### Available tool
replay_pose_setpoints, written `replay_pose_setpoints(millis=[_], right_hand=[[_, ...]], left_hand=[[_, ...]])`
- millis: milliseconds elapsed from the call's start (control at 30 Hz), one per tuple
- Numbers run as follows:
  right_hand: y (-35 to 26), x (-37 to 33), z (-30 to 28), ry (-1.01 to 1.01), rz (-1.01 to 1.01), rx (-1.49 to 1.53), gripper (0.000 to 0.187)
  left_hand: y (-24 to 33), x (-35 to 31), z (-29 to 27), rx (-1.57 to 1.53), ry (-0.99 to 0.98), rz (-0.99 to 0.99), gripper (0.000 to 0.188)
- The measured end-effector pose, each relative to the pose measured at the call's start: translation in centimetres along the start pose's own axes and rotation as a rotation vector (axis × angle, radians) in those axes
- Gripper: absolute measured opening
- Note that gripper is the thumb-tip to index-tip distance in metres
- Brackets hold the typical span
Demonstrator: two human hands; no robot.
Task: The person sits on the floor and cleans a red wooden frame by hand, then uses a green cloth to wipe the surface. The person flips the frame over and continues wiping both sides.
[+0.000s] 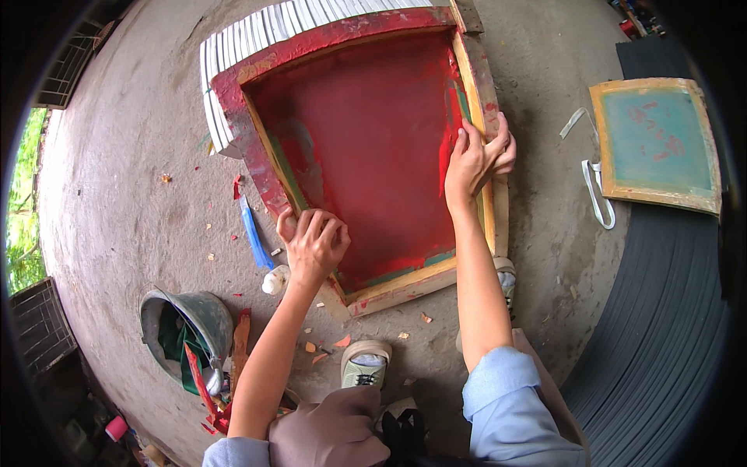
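Note:
A large wooden screen printing frame (405, 296) is tilted in front of me, its mesh (373, 156) smeared with red ink. My left hand (314, 243) is closed over the frame's left side, near the lower corner. Higher up, on the right side, my right hand (476, 162) curls round the wooden edge. Fresh, wet-looking red ink lines the mesh beside the right hand. The frame's far end lies over a stack of white sheets or boards (257, 35), and what is under the mesh is hidden.
A bucket (214, 311) with green cloth and red-stained sticks stands at the lower left. A blue strip (253, 233) lies on the concrete floor (132, 194) among scraps. At right, a smaller screen frame (661, 140) rests on dark stacked sheets (654, 311), with white straps (595, 194) beside it.

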State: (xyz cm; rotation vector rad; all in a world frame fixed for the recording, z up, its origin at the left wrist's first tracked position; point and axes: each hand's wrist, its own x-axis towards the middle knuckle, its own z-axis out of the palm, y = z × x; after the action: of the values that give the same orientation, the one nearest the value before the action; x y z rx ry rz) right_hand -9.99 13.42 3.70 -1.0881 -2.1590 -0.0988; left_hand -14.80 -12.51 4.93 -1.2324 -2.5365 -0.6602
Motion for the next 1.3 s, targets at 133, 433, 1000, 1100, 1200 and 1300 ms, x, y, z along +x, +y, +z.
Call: replay_pose_setpoints(millis=[133,433,1000,1100,1200,1300], right_hand=[[-0.2,0.3,0.3,0.033,0.048,0.001,0.007],[0.3,1.6,1.4,0.006,-0.044,-0.063,0.007],[3.9,1.1,-0.8,-0.162,-0.236,0.295,0.008],[5.1,-2.0,-2.3,-0.191,-0.013,0.497,0.008],[4.7,-5.1,-6.1,-0.178,0.025,0.327,0.009],[5.4,-5.9,-6.2,-0.255,0.145,0.440,0.006]], left_hand=[[0.0,0.0,0.0,-0.002,-0.004,0.000,0.007],[-0.1,0.0,0.1,-0.004,-0.003,0.002,0.008],[-0.1,0.0,0.1,0.005,-0.015,0.000,0.008],[0.0,0.1,0.0,0.002,-0.011,-0.001,0.008],[-0.2,-0.2,-0.2,0.006,-0.011,-0.011,0.007],[0.0,-0.1,0.0,-0.010,-0.015,-0.008,0.006]])
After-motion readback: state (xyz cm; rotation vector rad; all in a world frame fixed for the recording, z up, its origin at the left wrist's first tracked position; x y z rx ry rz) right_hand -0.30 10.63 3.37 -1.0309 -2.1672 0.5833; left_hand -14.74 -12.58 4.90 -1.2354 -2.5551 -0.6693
